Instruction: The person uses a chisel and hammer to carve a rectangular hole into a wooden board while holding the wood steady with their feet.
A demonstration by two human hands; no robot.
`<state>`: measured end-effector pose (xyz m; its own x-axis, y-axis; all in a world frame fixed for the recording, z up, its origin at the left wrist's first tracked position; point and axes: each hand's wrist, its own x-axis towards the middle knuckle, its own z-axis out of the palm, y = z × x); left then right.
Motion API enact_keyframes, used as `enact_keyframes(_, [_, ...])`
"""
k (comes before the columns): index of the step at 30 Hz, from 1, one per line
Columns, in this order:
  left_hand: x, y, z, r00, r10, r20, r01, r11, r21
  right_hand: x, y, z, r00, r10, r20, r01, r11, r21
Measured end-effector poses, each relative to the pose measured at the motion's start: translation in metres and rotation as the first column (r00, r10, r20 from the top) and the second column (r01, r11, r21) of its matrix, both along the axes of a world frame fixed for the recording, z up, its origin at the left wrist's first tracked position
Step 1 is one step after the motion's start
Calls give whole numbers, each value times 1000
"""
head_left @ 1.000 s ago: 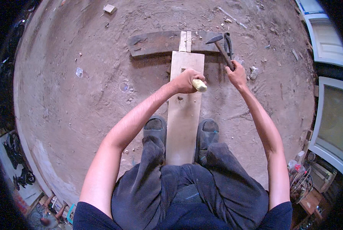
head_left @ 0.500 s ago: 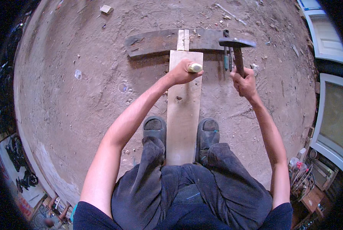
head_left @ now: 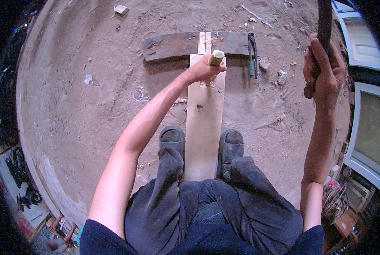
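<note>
My left hand (head_left: 206,69) is closed round a chisel (head_left: 216,58) with a pale handle, held upright over the far part of a light wooden plank (head_left: 203,127). Its blade is hidden beneath my fist. Close to that hand the plank has a rough cut (head_left: 207,84) with chips. My right hand (head_left: 326,70) is raised high at the right, fingers wrapped round the dark handle of a hammer (head_left: 324,19); its head is outside the view. The plank runs from between my legs to a dark, worn board (head_left: 168,47), where its narrow far end rests.
Pincers (head_left: 252,57) with teal on one handle lie at the dark board's right end. White framed panels (head_left: 360,131) and clutter (head_left: 341,199) line the right side. Small stones and scraps dot the dirt floor (head_left: 100,119). Another person (head_left: 58,238) shows at the lower left.
My right hand has swung the hammer up and to the right, away from the chisel. My left hand has shifted slightly far-ward, and the chisel handle's top sits farther away, exposing the cut.
</note>
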<state>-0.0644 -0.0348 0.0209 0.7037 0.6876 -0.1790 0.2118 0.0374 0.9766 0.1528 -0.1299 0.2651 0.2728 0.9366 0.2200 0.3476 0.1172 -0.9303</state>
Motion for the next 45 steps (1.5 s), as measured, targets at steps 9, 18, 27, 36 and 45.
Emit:
enact_keyframes(9, [6,9,-9,990,116,77,-109,991,-82,-2,2,-28,985,168,-46,-171,984,-56])
enact_keyframes(18, [29,1,-35,902,358,242,-378,925,40,-12,17,-32,978,209,18,-202,963,-181])
enact_keyframes(27, [27,11,-37,922,318,220,-322,947,-21,-25,27,-48,921,220,320,-136,955,-265])
enact_keyframes(36, [25,9,-35,908,357,222,-344,934,-94,-19,38,-84,710,502,493,-187,810,-557])
enact_keyframes(45, [36,7,-45,913,319,253,-323,946,-27,-11,46,-84,818,418,394,-147,816,-560])
